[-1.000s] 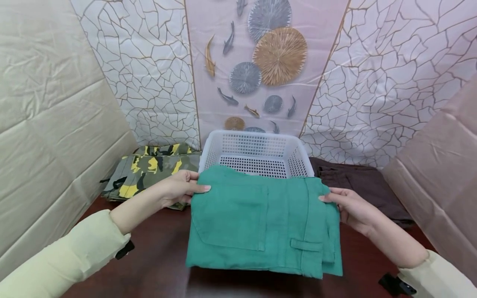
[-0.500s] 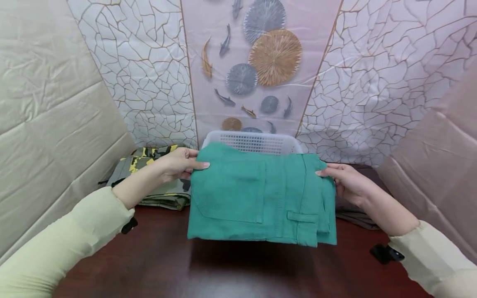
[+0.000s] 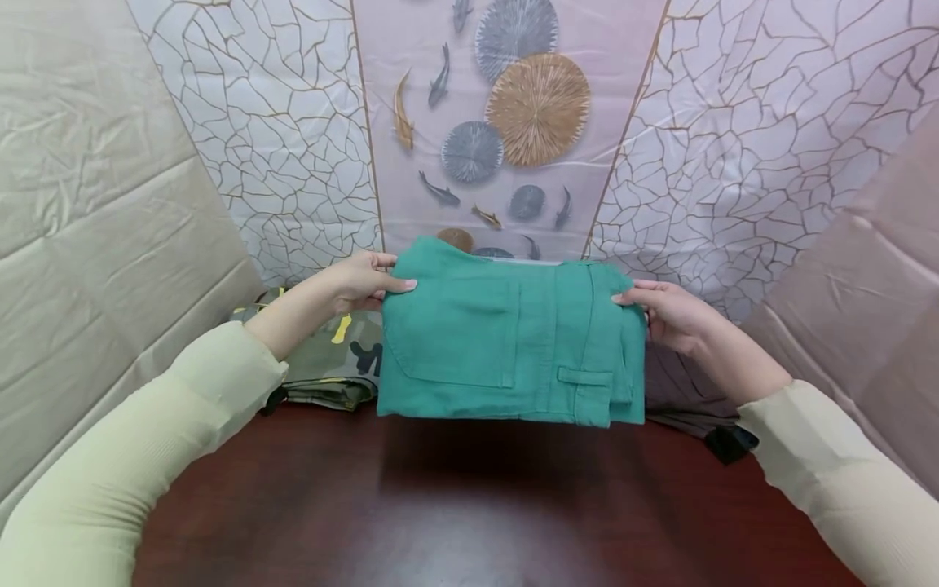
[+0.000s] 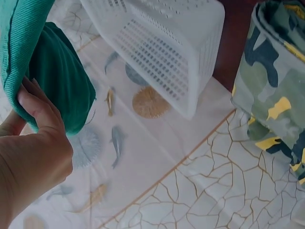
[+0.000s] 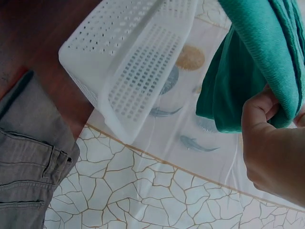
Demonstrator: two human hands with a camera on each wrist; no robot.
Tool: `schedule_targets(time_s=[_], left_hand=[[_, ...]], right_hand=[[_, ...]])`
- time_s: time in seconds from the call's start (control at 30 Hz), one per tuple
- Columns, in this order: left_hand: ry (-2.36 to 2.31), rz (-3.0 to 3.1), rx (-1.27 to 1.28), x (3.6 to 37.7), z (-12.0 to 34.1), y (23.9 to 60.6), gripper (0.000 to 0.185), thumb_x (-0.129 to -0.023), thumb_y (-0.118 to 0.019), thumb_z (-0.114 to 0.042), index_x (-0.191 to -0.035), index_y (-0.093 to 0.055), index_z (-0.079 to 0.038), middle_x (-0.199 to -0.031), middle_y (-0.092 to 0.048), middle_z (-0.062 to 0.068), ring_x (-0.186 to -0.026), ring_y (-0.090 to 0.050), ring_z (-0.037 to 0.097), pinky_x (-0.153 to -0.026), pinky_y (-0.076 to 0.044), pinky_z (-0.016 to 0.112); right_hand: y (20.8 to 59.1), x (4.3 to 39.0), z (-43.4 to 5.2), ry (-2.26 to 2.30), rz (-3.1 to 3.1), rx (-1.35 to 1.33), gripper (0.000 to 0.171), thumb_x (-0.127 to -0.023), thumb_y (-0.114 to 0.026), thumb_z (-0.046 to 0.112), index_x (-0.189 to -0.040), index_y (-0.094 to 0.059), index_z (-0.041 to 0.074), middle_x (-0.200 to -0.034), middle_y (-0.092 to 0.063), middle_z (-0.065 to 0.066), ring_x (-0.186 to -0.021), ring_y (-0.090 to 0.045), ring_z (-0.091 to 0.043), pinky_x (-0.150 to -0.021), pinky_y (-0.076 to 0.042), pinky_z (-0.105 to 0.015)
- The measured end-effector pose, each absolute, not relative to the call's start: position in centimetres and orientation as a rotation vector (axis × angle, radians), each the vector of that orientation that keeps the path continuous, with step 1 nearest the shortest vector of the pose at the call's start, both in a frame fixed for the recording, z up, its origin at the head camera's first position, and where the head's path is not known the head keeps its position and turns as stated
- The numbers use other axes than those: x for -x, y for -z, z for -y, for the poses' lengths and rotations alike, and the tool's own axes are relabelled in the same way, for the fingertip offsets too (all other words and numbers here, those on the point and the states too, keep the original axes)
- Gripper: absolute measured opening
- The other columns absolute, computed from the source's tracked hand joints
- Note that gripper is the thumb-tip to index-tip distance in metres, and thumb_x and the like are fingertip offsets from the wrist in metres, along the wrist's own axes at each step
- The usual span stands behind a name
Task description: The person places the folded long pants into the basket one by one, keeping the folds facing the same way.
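A folded pair of green trousers (image 3: 469, 334) hangs in the air between both hands, its pocket and a belt loop facing me. My left hand (image 3: 364, 283) pinches the upper left corner, thumb in front and fingers behind. At the upper right corner my right hand (image 3: 673, 314) grips the cloth the same way. Behind the trousers stands a white plastic basket (image 4: 195, 52), nearly all hidden by them in the head view. Both wrist views show the basket's perforated walls, with the green cloth (image 5: 252, 62) held apart from them.
Folded camouflage trousers (image 3: 323, 350) lie left of the basket. Dark brown folded trousers (image 3: 678, 387) lie to its right, partly behind my right arm. The dark red tabletop (image 3: 455, 505) stretches in front, and a patterned cloth backdrop (image 3: 293, 122) rises behind.
Both hands have raised the green trousers and carried them forward, from in front of the basket to a place where they cover it in the head view. Both grips stay the same.
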State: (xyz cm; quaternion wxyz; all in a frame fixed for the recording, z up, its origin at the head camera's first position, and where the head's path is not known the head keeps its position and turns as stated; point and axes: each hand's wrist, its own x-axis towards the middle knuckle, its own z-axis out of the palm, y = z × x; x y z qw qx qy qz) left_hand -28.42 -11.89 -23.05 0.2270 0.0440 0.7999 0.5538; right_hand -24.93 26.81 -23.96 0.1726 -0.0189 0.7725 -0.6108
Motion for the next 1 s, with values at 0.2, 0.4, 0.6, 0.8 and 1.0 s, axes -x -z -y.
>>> schedule_targets(time_s=[0.2,0.4,0.6,0.8,1.0], left_hand=[[-1.523,-2.243,-0.105,30.2,11.4,22.6,0.062,-0.096,-0.053,-0.010,-0.150,-0.024,-0.010,-0.144,-0.043,0.018,-0.085,-0.065,0.013,-0.087,-0.054,0.030],[-1.513,-2.285,-0.070,31.8,11.2,22.6,0.059,-0.095,-0.055,-0.012,-0.149,-0.030,-0.013,-0.141,-0.046,0.017,-0.065,-0.062,0.004,-0.070,-0.056,0.024],[-1.541,-2.368,-0.075,33.4,10.7,22.9,0.059,-0.094,-0.058,-0.011,-0.147,-0.034,-0.013,-0.117,-0.061,0.014,-0.057,-0.060,0.006,-0.063,-0.055,0.024],[-1.495,-2.434,-0.105,34.4,10.3,23.2,0.058,-0.092,-0.059,-0.010,-0.146,-0.036,-0.009,-0.105,-0.064,0.013,-0.052,-0.058,0.007,-0.057,-0.055,0.023],[-1.356,-2.581,-0.132,36.8,10.4,24.4,0.055,-0.092,-0.059,-0.006,-0.142,-0.040,-0.006,-0.136,-0.049,0.022,-0.084,-0.068,0.023,-0.075,-0.057,0.037]], right_hand=[[23.4,26.3,-26.7,1.720,-2.224,0.010,0.069,-0.097,-0.048,0.015,-0.151,-0.006,0.003,-0.079,-0.066,0.019,-0.070,-0.063,0.001,-0.070,-0.054,-0.018],[23.2,28.2,-26.6,1.649,-2.293,0.001,0.074,-0.098,-0.049,0.019,-0.152,0.000,0.007,-0.104,-0.063,0.010,-0.074,-0.062,0.002,-0.074,-0.053,-0.019],[23.3,30.3,-26.5,1.582,-2.348,-0.039,0.079,-0.098,-0.046,0.020,-0.150,0.012,0.008,-0.157,-0.009,-0.020,-0.070,-0.055,0.005,-0.069,-0.049,-0.016],[24.3,32.3,-26.4,1.527,-2.364,-0.028,0.075,-0.099,-0.045,0.020,-0.151,0.008,0.008,-0.156,-0.014,-0.022,-0.075,-0.056,0.003,-0.073,-0.050,-0.018],[25.2,34.0,-25.5,1.489,-2.357,-0.011,0.073,-0.099,-0.043,0.020,-0.152,0.006,0.010,-0.155,-0.016,-0.023,-0.111,-0.050,-0.018,-0.098,-0.044,-0.034]])
